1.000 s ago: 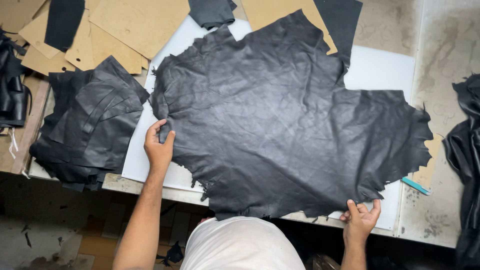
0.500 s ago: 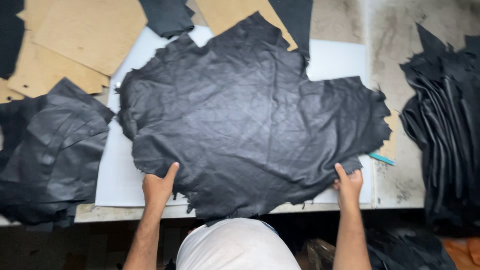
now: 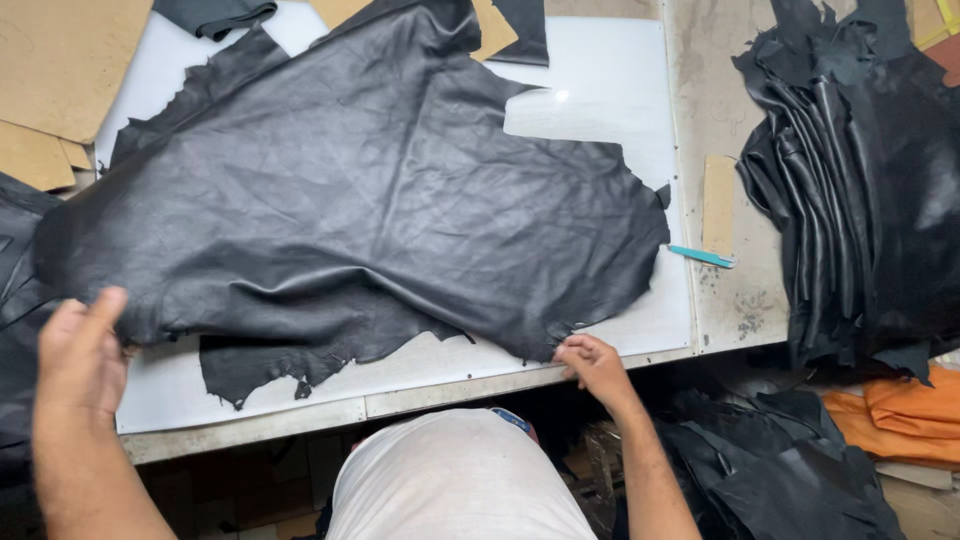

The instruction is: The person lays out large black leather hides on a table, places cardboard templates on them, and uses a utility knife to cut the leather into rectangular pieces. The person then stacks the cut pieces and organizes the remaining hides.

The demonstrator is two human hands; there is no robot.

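Note:
A large black leather hide [image 3: 380,200] lies spread over a white cutting board [image 3: 600,90] on the workbench. My left hand [image 3: 80,350] grips the hide's left edge and lifts it, so the near part folds over itself. My right hand [image 3: 592,362] pinches the hide's ragged near edge at the bench front. A small teal tool [image 3: 700,256] lies just right of the hide.
A pile of folded black leather [image 3: 860,190] fills the right of the bench. Brown cardboard patterns [image 3: 60,60] lie at the far left, more dark leather [image 3: 15,260] at the left edge. Orange cloth [image 3: 900,420] and black scraps [image 3: 780,470] sit below the bench.
The view has swung right and closer. My left hand has gone out to the hide's left edge and raised it; my right hand has slid left along the near edge.

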